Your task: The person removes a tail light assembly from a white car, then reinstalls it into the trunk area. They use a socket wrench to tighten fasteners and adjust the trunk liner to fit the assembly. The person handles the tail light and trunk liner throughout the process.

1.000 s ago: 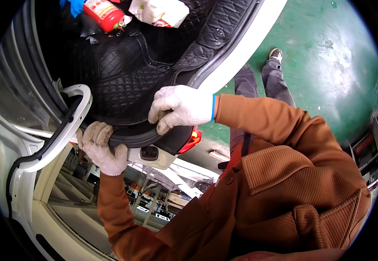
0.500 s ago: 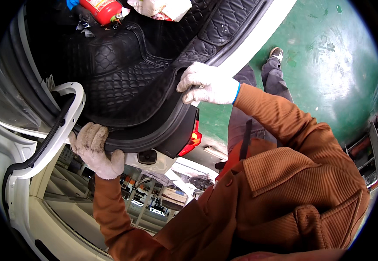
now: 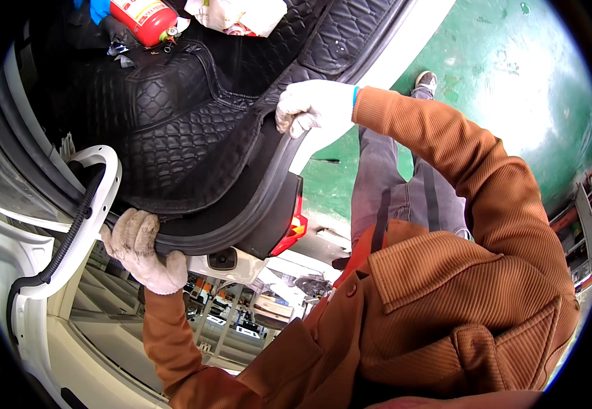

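Both my hands wear white work gloves at the edge of a car's open boot. My left hand (image 3: 142,252) wraps round the black rubber seal (image 3: 265,187) along the rim, its thumb beneath and its palm grey with dirt. Farther right, my right hand (image 3: 315,109) is closed on the same rim, fingers curled over the seal; its thumb side is partly hidden. Inside the rim lies a black quilted boot liner (image 3: 187,143), whose raised border curves between my hands.
A red fire extinguisher (image 3: 144,19) and a white bag (image 3: 248,15) lie deeper in the boot. At left stands a white hinge arm (image 3: 113,184) with a black corrugated cable (image 3: 78,228). A red tail light (image 3: 294,228) sits below the rim. Green floor (image 3: 494,88) extends right.
My right hand has slid farther along the rim, away from the tail light, and its fingers are more curled. My left hand keeps its place on the seal. The whole view has shifted slightly.
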`<state>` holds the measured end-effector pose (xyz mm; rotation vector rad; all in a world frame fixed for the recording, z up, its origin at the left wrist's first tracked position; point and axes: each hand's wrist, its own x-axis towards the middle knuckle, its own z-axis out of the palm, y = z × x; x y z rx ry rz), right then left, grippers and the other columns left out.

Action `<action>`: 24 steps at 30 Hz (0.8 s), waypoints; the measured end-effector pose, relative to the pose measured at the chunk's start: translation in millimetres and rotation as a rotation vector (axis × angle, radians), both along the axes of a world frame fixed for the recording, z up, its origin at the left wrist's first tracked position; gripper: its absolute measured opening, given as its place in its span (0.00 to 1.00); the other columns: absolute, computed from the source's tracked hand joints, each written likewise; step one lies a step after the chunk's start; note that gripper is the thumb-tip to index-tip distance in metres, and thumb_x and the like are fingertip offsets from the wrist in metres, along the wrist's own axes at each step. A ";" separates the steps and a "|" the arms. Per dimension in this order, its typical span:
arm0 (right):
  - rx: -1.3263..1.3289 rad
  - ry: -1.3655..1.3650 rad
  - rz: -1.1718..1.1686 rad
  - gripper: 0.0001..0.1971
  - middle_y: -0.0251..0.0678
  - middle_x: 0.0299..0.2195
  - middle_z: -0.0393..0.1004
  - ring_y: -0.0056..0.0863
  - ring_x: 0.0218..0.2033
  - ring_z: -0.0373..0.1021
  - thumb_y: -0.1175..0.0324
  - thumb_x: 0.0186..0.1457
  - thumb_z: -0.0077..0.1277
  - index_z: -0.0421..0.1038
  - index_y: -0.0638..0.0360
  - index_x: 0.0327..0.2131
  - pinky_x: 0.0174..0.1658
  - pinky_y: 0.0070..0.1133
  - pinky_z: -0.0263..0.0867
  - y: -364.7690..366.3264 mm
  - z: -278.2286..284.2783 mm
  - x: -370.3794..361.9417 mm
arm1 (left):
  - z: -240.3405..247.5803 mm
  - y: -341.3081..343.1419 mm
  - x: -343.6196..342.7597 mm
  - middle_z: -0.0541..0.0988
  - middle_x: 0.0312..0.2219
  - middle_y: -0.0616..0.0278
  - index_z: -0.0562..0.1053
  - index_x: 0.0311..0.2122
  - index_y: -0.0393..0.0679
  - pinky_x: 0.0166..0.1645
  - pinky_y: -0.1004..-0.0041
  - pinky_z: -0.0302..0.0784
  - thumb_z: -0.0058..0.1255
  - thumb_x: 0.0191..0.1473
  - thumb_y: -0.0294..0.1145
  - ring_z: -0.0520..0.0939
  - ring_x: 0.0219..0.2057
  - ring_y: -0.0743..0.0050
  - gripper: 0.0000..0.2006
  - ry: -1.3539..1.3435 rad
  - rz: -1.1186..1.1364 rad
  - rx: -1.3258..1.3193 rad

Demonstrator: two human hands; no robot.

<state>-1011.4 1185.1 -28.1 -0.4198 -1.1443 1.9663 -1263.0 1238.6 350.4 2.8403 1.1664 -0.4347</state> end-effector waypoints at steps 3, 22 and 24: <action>0.125 -0.151 -0.084 0.06 0.44 0.42 0.76 0.38 0.41 0.79 0.75 0.62 0.58 0.77 0.69 0.39 0.48 0.28 0.80 -5.6 -4.9 6.9 | -1.8 0.7 -3.3 0.81 0.50 0.52 0.76 0.51 0.40 0.75 0.33 0.46 0.43 0.43 0.28 0.78 0.56 0.45 0.26 -0.010 -0.025 0.001; -0.024 -0.598 0.035 0.36 0.52 0.46 0.83 0.55 0.51 0.77 0.36 0.71 0.32 0.85 0.53 0.48 0.58 0.40 0.70 23.9 65.5 -43.8 | 1.1 -1.8 -6.6 0.80 0.50 0.46 0.77 0.51 0.34 0.76 0.35 0.45 0.43 0.43 0.34 0.76 0.58 0.43 0.29 0.017 -0.028 0.009; -0.024 -0.622 0.017 0.35 0.52 0.44 0.83 0.55 0.49 0.77 0.37 0.71 0.33 0.85 0.54 0.44 0.57 0.41 0.70 22.7 63.4 -42.9 | 0.6 -0.2 -6.9 0.80 0.51 0.46 0.77 0.52 0.34 0.76 0.36 0.44 0.42 0.43 0.34 0.76 0.58 0.43 0.29 0.015 -0.034 -0.002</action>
